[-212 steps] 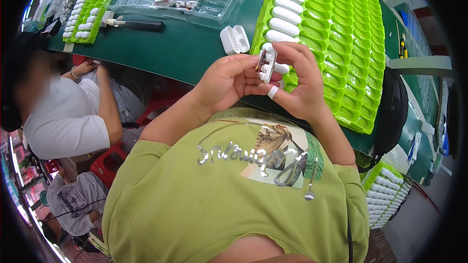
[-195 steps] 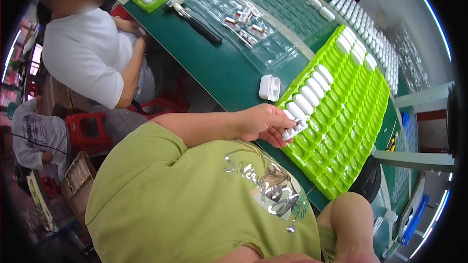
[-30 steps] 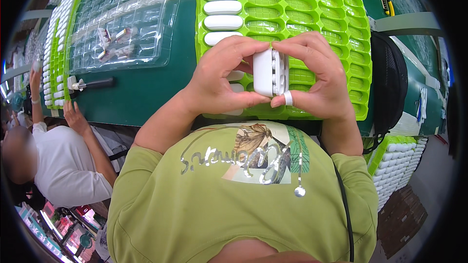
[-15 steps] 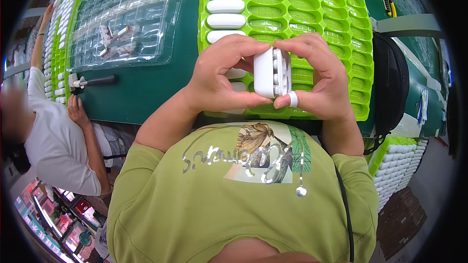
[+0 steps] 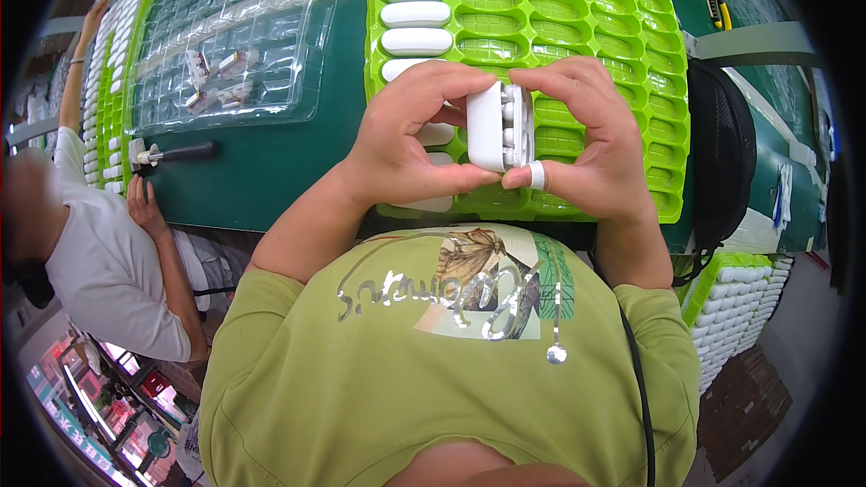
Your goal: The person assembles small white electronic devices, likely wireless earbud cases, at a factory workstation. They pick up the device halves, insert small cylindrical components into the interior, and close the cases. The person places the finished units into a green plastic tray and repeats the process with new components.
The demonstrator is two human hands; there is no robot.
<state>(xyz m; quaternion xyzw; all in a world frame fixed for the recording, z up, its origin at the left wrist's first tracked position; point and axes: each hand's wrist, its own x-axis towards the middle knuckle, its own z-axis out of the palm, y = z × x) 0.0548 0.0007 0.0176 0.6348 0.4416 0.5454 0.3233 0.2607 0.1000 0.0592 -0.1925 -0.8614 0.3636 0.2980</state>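
Note:
Between both hands is a small white case (image 5: 484, 129) that looks like an earbud charging case, held on edge with a gap along its right side. Small white rounded parts show inside that gap. My left hand (image 5: 401, 135) grips the shell with thumb and fingers at its lower and upper ends. My right hand (image 5: 595, 140), a white band on its thumb, pinches the thinner right part the same way. Both hands are over a bright green tray (image 5: 577, 54) of oval pockets. White oval cases (image 5: 415, 14) fill its left column; some are partly hidden by my left hand.
A clear plastic tray (image 5: 271, 95) with several small parts lies to the left, near a black-handled tool (image 5: 185, 151). On the right are a black pouch (image 5: 722, 144) and a yellow-black cutter (image 5: 718, 7). A co-worker (image 5: 117, 261) sits at far left.
Both hands have shifted the case very slightly left and up and turned it a little, showing more of the white parts in the gap. The grip stays the same.

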